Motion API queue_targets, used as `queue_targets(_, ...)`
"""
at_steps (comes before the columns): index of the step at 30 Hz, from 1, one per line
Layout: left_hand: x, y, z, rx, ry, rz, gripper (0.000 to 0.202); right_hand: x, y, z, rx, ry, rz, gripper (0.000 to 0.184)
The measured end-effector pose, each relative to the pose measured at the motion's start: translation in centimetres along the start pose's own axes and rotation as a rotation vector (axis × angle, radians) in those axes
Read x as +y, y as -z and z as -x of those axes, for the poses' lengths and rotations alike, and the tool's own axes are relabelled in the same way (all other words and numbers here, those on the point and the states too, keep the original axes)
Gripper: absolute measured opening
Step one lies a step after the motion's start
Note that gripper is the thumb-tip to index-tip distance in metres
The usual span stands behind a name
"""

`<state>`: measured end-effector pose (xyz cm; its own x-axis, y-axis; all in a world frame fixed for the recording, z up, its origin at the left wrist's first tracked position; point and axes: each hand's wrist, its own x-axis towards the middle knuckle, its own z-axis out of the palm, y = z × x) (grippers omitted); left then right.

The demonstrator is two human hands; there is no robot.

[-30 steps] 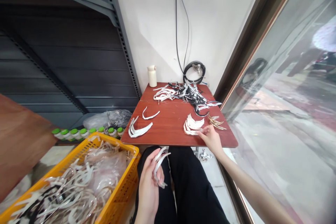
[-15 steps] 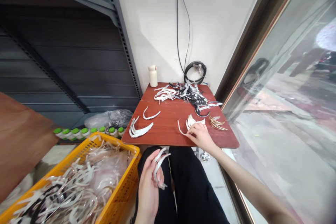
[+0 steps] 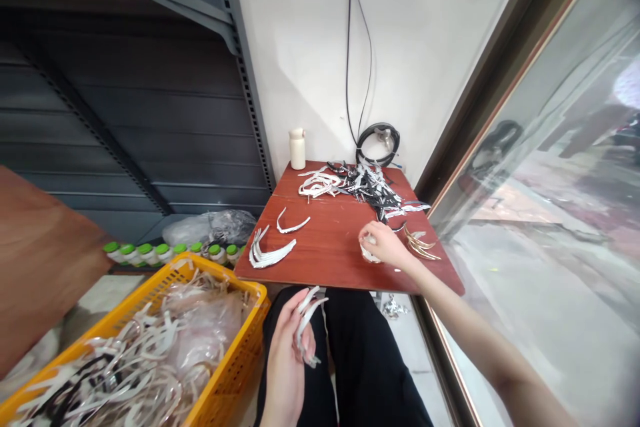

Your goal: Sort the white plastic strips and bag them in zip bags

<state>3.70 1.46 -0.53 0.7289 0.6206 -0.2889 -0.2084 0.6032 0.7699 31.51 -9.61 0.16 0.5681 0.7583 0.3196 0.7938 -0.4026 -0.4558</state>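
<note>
My left hand (image 3: 287, 343) rests above my lap, fingers closed round a few white curved strips (image 3: 307, 310). My right hand (image 3: 384, 244) reaches onto the small red-brown table (image 3: 335, 247) and is curled over a stack of white curved strips (image 3: 369, 254), most of which it hides. A bunch of gold-coloured curved strips (image 3: 423, 247) lies just right of that hand. Further left on the table lie a stack of white strips (image 3: 267, 253) and one single white strip (image 3: 291, 223).
A tangled heap of black and white strips (image 3: 363, 183) lies at the table's far end by a white bottle (image 3: 297, 148) and coiled cable (image 3: 377, 137). A yellow crate (image 3: 150, 347) of strips stands at my left. Green-capped bottles (image 3: 170, 251) line the floor. Glass is at right.
My right hand moved from the table's near edge onto the white stack and closed over it, gathering the spread pieces. The view shifted slightly. My left hand stayed put.
</note>
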Motion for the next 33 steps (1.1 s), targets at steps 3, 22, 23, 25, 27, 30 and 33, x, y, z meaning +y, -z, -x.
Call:
queue_targets(3,0.4,-0.3,-0.1,-0.014,-0.013,0.029,0.046,0.4,-1.6,-4.8,-0.045,0.021,-0.069,0.010)
queue_targets(22,1.4,2.5,-1.8,0.111,-0.032,0.056,0.049,2.1,-7.5,-22.4,-0.096,-0.078,0.147,0.021)
queue_targets(23,1.5,2.4,-1.8,0.114,-0.031,0.049,0.049,2.1,-7.3,-22.5,-0.111,-0.076,0.154,0.021)
queue_targets(25,1.6,2.1,-1.7,0.116,-0.029,0.030,0.051,1.9,-6.9,-22.6,-0.133,-0.076,0.171,0.022)
queue_targets(27,1.5,1.9,-1.6,0.116,-0.027,0.020,0.052,1.3,-6.9,-22.6,-0.146,-0.083,0.192,0.021)
queue_targets(30,1.2,1.7,-1.6,0.112,-0.022,0.022,0.053,-0.5,-7.5,-22.9,-0.145,-0.102,0.217,0.020)
queue_targets(33,0.8,1.9,-1.8,0.107,-0.014,0.023,0.054,-2.7,-8.8,-23.5,-0.149,-0.121,0.216,0.024)
